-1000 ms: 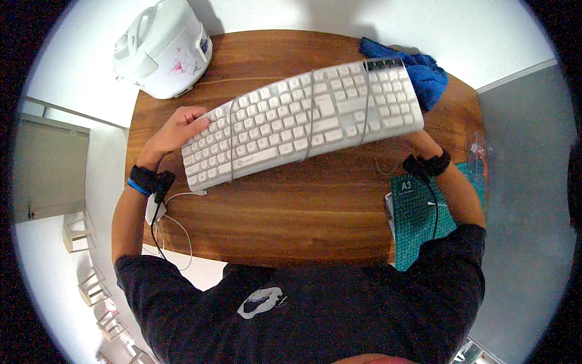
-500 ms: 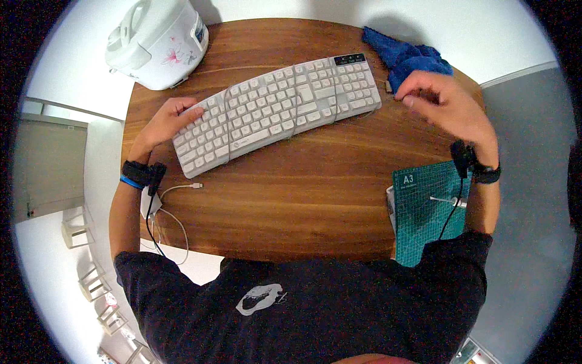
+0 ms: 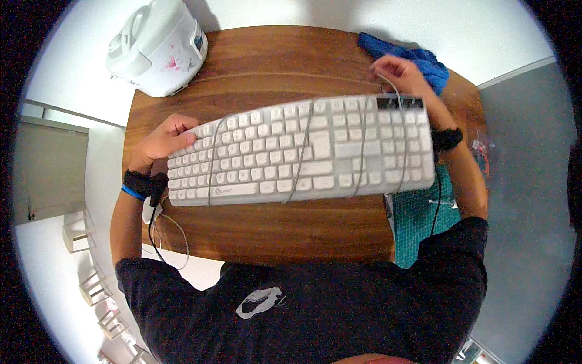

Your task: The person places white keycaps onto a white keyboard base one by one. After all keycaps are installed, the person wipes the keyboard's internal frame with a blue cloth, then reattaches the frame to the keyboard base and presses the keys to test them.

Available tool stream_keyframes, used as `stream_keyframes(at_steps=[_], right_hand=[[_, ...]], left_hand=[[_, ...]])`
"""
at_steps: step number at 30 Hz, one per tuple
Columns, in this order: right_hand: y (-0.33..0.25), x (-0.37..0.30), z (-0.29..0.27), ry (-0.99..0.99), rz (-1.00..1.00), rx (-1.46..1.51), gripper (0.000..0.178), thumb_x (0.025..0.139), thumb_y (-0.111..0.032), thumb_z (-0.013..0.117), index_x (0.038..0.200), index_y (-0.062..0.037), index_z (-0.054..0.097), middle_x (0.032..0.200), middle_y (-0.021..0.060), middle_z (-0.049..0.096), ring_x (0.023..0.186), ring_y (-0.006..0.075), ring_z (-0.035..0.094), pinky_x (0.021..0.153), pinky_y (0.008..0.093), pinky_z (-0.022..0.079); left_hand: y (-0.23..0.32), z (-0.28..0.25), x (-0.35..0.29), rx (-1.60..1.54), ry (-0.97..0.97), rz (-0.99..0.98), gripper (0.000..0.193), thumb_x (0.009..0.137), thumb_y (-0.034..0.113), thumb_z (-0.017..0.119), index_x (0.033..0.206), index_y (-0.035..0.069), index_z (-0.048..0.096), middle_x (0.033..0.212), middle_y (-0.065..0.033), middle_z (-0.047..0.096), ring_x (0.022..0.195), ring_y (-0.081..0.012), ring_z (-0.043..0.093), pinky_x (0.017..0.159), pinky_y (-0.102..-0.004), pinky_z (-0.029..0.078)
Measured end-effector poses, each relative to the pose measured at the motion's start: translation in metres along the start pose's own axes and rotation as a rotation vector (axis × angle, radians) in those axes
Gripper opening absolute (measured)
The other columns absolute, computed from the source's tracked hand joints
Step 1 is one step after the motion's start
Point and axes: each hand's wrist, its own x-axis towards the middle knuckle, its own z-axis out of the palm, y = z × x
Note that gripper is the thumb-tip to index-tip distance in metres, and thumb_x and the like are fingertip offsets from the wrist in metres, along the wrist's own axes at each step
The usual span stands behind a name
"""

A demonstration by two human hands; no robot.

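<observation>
A white computer keyboard [image 3: 273, 154] is held up over the brown table, tilted, with its grey cable wound around it in several loops. My left hand [image 3: 167, 142] grips its left end, thumb on top and the other fingers partly hidden. Beyond the keyboard's far right corner, my right hand [image 3: 397, 73] is closed on the cable [image 3: 395, 89], which runs from the fingers down over the right end of the keys. Black straps with small dark devices sit on both wrists.
A white rice cooker [image 3: 159, 51] stands at the far left of the table [image 3: 267, 67]. A crumpled blue cloth [image 3: 431, 67] lies at the far right. At the near right is a green cutting mat [image 3: 418, 230]; a white charger cable [image 3: 182, 227] hangs near the left edge.
The keyboard has risen and turned more level, its right end swinging nearer to me. My right hand has moved left and away from me, and the cable now stretches from it across the keys.
</observation>
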Motion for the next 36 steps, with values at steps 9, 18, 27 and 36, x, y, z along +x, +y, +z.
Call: stream_keyframes(at_steps=[9, 18, 27, 36], right_hand=[[-0.020, -0.031, 0.093, 0.124, 0.013, -0.516, 0.022, 0.101, -0.020, 0.064, 0.113, -0.0024, 0.067, 0.094, 0.0147, 0.073, 0.083, 0.0350, 0.070, 0.073, 0.0452, 0.054], [-0.062, -0.064, 0.085, 0.020, 0.006, -0.880, 0.016, 0.094, -0.018, 0.071, 0.099, -0.0037, 0.067, 0.082, 0.0167, 0.071, 0.077, 0.0375, 0.070, 0.069, 0.0452, 0.055], [-0.043, -0.038, 0.063, 0.015, 0.443, -0.251, 0.035, 0.094, -0.020, 0.077, 0.112, -0.0031, 0.053, 0.077, 0.0091, 0.070, 0.065, 0.0172, 0.066, 0.057, 0.0320, 0.052], [-0.036, -0.051, 0.060, 0.235, 0.234, -0.710, 0.030, 0.095, -0.024, 0.074, 0.105, -0.0038, 0.054, 0.084, 0.0152, 0.071, 0.074, 0.0250, 0.071, 0.064, 0.0383, 0.054]], left_hand=[[-0.027, 0.005, 0.024, -0.030, 0.191, -0.048, 0.030, 0.110, 0.026, 0.054, 0.111, 0.000, 0.070, 0.094, 0.0066, 0.067, 0.084, -0.0017, 0.056, 0.074, -0.0224, 0.047], [-0.026, 0.004, 0.035, 0.138, 0.038, -0.110, 0.031, 0.108, 0.028, 0.058, 0.101, 0.000, 0.069, 0.085, 0.0084, 0.061, 0.078, -0.0022, 0.051, 0.068, -0.0237, 0.044], [0.020, 0.000, 0.044, 0.667, 0.111, -0.019, 0.031, 0.102, 0.029, 0.066, 0.108, -0.001, 0.069, 0.086, -0.0046, 0.067, 0.080, -0.0148, 0.059, 0.072, -0.0292, 0.047], [0.062, 0.036, 0.040, 0.885, 0.205, 0.185, 0.052, 0.100, 0.027, 0.068, 0.145, 0.006, 0.051, 0.141, -0.0199, 0.055, 0.127, -0.0357, 0.057, 0.104, -0.0411, 0.050]])
